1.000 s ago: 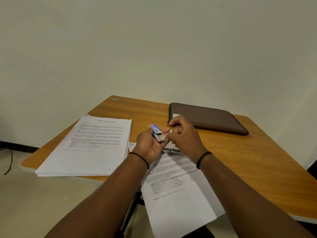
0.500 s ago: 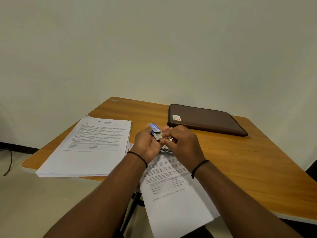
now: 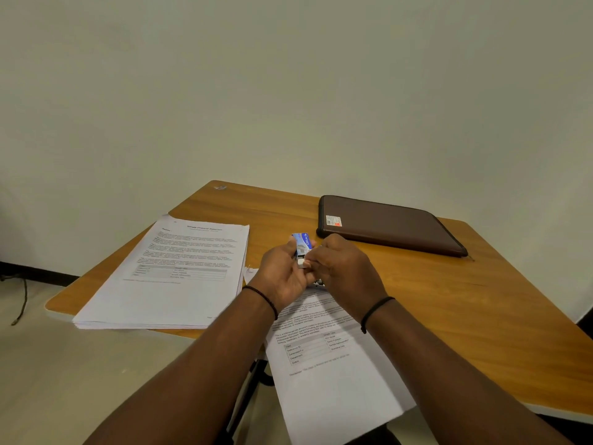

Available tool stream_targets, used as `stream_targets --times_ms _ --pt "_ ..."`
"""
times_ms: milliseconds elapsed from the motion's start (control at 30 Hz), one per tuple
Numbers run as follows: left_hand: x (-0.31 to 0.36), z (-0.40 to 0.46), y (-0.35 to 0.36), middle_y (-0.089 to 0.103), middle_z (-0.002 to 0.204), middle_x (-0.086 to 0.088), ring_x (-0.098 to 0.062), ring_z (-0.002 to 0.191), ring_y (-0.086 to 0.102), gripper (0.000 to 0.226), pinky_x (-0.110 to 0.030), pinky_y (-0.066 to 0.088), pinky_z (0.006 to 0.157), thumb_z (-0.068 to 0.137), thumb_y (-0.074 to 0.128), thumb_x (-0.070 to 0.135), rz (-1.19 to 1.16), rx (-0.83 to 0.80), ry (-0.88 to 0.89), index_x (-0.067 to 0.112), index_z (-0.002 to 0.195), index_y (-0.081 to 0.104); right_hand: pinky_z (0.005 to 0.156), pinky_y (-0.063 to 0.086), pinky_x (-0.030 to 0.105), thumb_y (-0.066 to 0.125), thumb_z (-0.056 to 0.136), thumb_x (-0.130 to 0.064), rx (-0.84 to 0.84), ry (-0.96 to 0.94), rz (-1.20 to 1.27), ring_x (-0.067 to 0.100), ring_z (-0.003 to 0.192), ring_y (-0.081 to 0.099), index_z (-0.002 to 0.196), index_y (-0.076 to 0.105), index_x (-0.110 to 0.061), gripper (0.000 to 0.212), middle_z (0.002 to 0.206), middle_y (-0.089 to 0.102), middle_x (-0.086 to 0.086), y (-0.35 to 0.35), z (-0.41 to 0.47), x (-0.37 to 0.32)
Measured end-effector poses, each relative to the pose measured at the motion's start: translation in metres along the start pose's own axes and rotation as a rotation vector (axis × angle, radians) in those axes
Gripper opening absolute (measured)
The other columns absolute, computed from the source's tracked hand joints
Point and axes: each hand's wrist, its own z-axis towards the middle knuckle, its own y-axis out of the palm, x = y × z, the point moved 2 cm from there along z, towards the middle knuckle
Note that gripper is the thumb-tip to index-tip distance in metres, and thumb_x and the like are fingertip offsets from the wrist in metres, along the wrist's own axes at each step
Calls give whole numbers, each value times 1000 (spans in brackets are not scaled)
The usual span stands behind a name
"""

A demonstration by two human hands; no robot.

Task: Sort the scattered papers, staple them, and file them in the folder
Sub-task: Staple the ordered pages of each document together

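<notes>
My left hand [image 3: 282, 271] grips a small blue staple box [image 3: 301, 243] above the table's middle. My right hand [image 3: 343, 268] pinches at the box's open lower end, where a pale inner tray shows. A metal stapler [image 3: 318, 283] lies mostly hidden under my hands, on the top of a printed paper set [image 3: 324, 364] that hangs over the near table edge. A thick stack of printed papers [image 3: 179, 274] lies to the left. A brown zip folder [image 3: 388, 224] lies shut at the back right.
The wooden table [image 3: 481, 316] has bare surface on its right side. A plain wall stands behind it. The floor and a dark cable [image 3: 22, 300] show at the left, and the table's leg [image 3: 247, 390] shows below the near edge.
Both hands have shifted slightly nearer to me with the staple box. The folder's label, hidden by my right hand a second ago, now shows.
</notes>
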Motion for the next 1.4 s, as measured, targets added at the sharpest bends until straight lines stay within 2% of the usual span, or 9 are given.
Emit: stream_targets --times_ms 100,200,333,433,733,900,1033,1200,1400 --pt "1 -2 0 59 124 -21 -27 89 66 47 -50 59 74 109 30 34 33 -23 3 -1 133 50 47 50 39 67 87 -14 -2 -9 -24 20 65 56 78 68 -9 10 78 57 7 4 1 3" --pt "2 -3 1 63 110 -20 -22 76 68 48 -49 60 71 109 30 34 74 -16 -1 -2 134 48 49 50 39 64 90 -20 23 -2 -36 19 66 57 80 69 -10 14 80 58 6 3 -1 5" --pt "4 -4 2 60 106 -21 -23 94 55 48 -47 62 62 109 31 34 115 -14 -12 -5 131 49 53 49 38 62 93 -17 41 -5 -58 17 70 54 82 68 -9 15 81 57 6 5 0 5" --pt "5 -4 2 62 95 -18 -21 80 59 45 -48 62 66 109 31 33 173 -6 -11 -4 124 53 50 48 38 60 91 -11 64 -11 -24 18 65 52 84 69 -7 12 79 54 7 1 2 0" --pt "6 -8 2 66 102 -21 -31 90 66 37 -50 52 80 109 32 30 198 45 -19 1 107 55 46 46 38 60 92 -20 0 -103 -38 21 63 54 77 71 -7 23 73 56 8 2 1 0" --pt "4 -7 1 66 104 -20 -32 87 66 40 -51 52 75 110 30 31 259 89 12 1 125 53 43 46 38 54 93 -25 -21 -110 -29 22 63 55 75 71 -8 30 73 59 8 0 -3 -4" --pt "3 -9 0 67 117 -26 -33 87 70 45 -48 58 67 109 30 32 333 77 27 0 133 51 45 48 38 71 83 -11 1 -14 12 21 62 56 73 71 -7 10 75 59 7 -4 0 -6" --pt "7 -13 1 71 88 -16 -19 58 71 45 -42 61 59 109 30 33 423 47 34 0 127 55 60 48 29 81 76 -10 -23 109 104 17 76 54 100 70 -9 26 89 56 6 -8 6 -4" --pt "9 -17 0 72 94 -19 -27 72 72 43 -45 62 64 109 33 33 534 8 -3 1 113 62 73 51 41 75 83 -28 -219 140 86 24 88 53 114 66 -3 41 100 52 11 -17 15 -4"
